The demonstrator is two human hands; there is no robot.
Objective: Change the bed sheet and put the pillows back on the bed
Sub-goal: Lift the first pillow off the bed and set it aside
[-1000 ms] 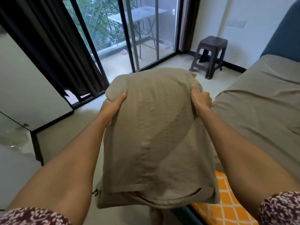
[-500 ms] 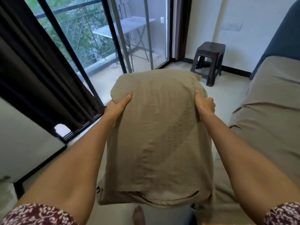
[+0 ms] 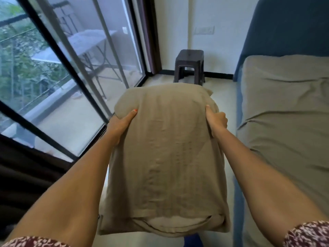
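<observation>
Pillow-return step: left hand (image 3: pixel 119 126) and right hand (image 3: pixel 216 120) clamp pillow (image 3: pixel 165 157), left of bed (image 3: pixel 284 111). Sheet seemingly changed. Next: carry right, lay by headboard (image 3: pixel 288 29).

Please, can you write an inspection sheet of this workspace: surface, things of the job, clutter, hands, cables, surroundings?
Surface: bed on the right, covered by a taupe sheet with some wrinkles; no pillow on the part in view.
Job's things: pillow in a taupe case, held in the air beside the bed; the case's open end faces the person.
Clutter: dark stool on the floor by the wall.
Hands: left hand and right hand grip the pillow's sides near its far end.
Cables: nothing seen.
Surroundings: glass balcony door on the left; blue headboard beyond the bed.
</observation>
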